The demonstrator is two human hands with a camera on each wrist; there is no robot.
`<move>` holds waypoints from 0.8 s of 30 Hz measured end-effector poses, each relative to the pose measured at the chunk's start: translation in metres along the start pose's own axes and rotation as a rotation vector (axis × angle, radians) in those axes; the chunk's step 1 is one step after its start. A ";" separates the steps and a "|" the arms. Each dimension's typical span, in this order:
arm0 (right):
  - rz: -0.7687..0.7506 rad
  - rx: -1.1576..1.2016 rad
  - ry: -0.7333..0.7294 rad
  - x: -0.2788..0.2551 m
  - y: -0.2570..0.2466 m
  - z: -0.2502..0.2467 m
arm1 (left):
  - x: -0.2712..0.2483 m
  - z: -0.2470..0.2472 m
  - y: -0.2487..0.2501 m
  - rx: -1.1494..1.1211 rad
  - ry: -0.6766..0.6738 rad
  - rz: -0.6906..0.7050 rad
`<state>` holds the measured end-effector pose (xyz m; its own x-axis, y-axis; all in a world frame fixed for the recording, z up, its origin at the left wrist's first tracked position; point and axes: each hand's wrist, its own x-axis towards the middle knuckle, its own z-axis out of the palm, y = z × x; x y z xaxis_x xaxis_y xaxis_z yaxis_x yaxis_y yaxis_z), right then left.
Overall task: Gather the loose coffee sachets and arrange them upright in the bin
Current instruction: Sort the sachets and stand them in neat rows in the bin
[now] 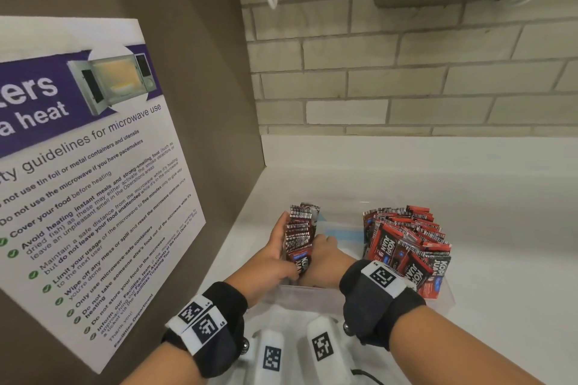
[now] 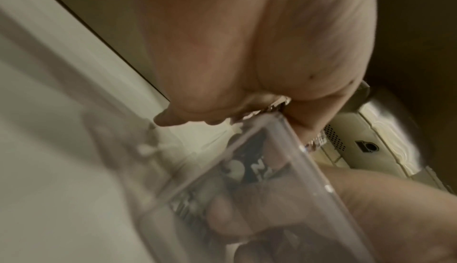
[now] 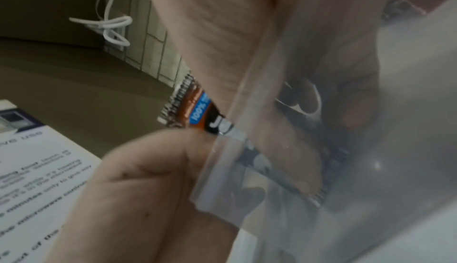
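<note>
Your left hand [image 1: 275, 251] curls round the outer face of a stack of coffee sachets [image 1: 299, 236] at the left end of the clear bin [image 1: 308, 298], fingers wrapped along the stack's far side and thumb low near the bin's near wall. Your right hand [image 1: 327, 255] sits inside the bin just to the right of that stack, fingers bent down against its inner face, so the two hands squeeze the sachets between them; whether the right fingertips actually pinch a sachet is hidden in the head view, and the wrist views are too blurred through the plastic to settle it. The stack stands with its long axis nearly vertical, barcoded tops above the rim, leaning slightly toward the bin's far wall. At the bin's right end a larger packed row of sachets [image 1: 406, 239] already stands upright, with a bare gap between the two groups. Judging from this, the left-end stack needs settling straight down, and your left hand is the nearer one to steady it.
</note>
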<state>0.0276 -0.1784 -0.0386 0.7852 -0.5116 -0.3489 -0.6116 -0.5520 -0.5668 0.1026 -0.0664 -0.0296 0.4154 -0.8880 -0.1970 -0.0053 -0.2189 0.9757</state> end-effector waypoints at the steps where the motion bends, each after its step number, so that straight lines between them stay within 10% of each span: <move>1: 0.009 0.006 -0.015 -0.001 -0.001 -0.001 | -0.001 -0.001 0.000 0.003 0.000 0.004; 24: -0.117 0.311 0.041 -0.010 -0.012 -0.001 | 0.000 0.008 0.004 0.019 0.062 0.014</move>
<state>0.0270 -0.1673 -0.0277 0.8398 -0.4864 -0.2411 -0.4534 -0.3842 -0.8043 0.0955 -0.0701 -0.0267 0.4710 -0.8642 -0.1768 -0.0279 -0.2149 0.9762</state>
